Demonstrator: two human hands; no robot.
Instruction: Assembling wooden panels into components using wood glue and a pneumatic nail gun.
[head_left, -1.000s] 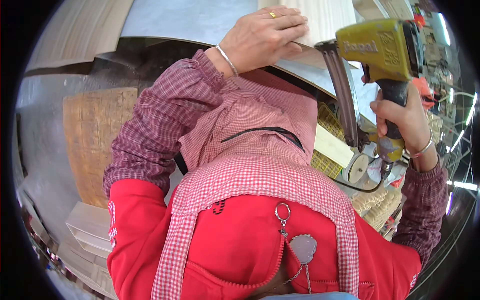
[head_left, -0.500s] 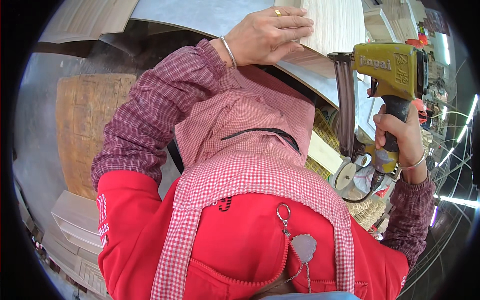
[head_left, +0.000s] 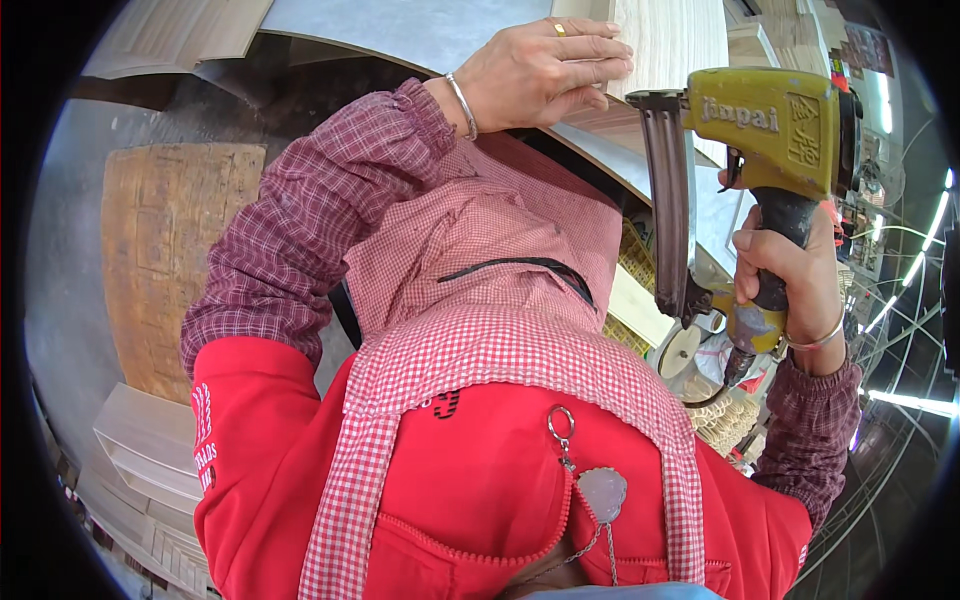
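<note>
My left hand (head_left: 540, 75) lies with its fingers stretched out over the edge of a pale wooden piece (head_left: 672, 45) on the work table. My right hand (head_left: 790, 265) is wrapped round the black grip of a yellow pneumatic nail gun (head_left: 765, 120). The gun's dark magazine (head_left: 668, 200) runs down beside the grip, and its nose sits close to the wood's near edge, just right of my left fingertips. Whether the nose touches the wood I cannot tell. A hose fitting (head_left: 740, 365) hangs below the grip.
The grey table top (head_left: 400, 35) spans the far side, with wooden panels (head_left: 175, 35) at its left. A brown board (head_left: 165, 270) and a pale wooden box (head_left: 150, 445) lie at left. Under the table's right side are a yellow basket (head_left: 632, 250) and a coil of rope-like strands (head_left: 728, 420).
My right hand has brought the nail gun leftward and slightly up, its nose nearer the wood and my left fingers. My left hand has barely moved on the wood.
</note>
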